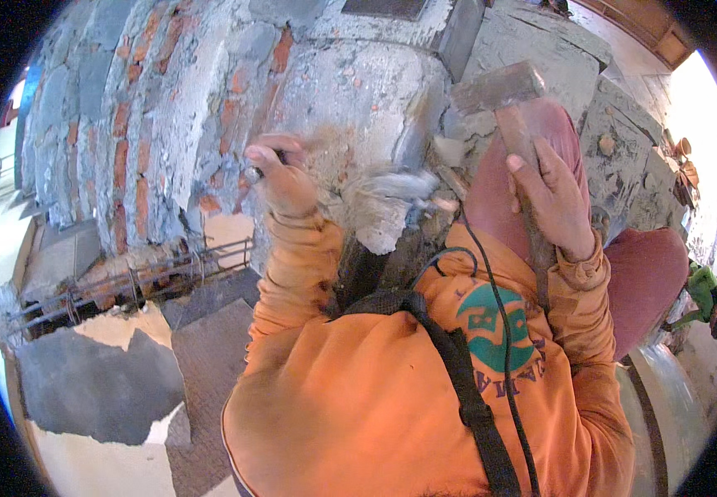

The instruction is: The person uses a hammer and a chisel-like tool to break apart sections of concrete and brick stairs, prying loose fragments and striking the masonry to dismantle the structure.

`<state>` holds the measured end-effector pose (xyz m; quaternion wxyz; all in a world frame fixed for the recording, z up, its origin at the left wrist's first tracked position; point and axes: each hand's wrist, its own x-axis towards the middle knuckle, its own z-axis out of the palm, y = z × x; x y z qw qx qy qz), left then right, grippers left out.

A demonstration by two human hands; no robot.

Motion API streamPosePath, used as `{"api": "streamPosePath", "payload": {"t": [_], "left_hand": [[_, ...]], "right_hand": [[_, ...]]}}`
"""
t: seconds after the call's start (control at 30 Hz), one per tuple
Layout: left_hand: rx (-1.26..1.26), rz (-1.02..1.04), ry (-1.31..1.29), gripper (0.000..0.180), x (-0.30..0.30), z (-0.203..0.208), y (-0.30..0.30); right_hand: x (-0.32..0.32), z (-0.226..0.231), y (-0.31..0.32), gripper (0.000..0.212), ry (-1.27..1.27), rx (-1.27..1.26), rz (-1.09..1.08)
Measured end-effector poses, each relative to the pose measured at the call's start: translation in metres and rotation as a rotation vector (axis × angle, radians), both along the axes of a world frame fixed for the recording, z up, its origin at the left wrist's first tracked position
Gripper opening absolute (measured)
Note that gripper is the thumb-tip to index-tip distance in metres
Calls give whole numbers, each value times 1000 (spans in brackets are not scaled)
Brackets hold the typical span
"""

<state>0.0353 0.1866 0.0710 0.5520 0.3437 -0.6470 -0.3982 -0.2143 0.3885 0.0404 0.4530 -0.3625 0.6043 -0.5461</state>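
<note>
We grip a hammer (pixel 511 120) in our right hand (pixel 550 197). Our left hand (pixel 286 178) holds a metal rod (pixel 253 173) near the broken brickwork's (pixel 178 124) edge.

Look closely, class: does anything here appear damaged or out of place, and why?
Yes. Left of the left hand, the masonry is damaged: its grey facing is broken away in strips, baring red bricks. Lower down, thin metal bars lie exposed along a jagged edge, odd because such bars usually sit hidden.
</note>
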Motion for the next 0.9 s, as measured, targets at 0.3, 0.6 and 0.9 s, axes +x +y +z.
{"api": "streamPosePath", "payload": {"t": [0.3,0.6,0.9], "left_hand": [[67,-214,-248,27,4,-61,53],[-388,34,-1071,31,-19,-46,34],[-529,344,-1153,38,50,-80,-57]], "right_hand": [[-1,-5,12,30,77,-49,-27],[-9,4,13,33,-122,42,-41],[10,7,-19,37,-87,84,66]]}}
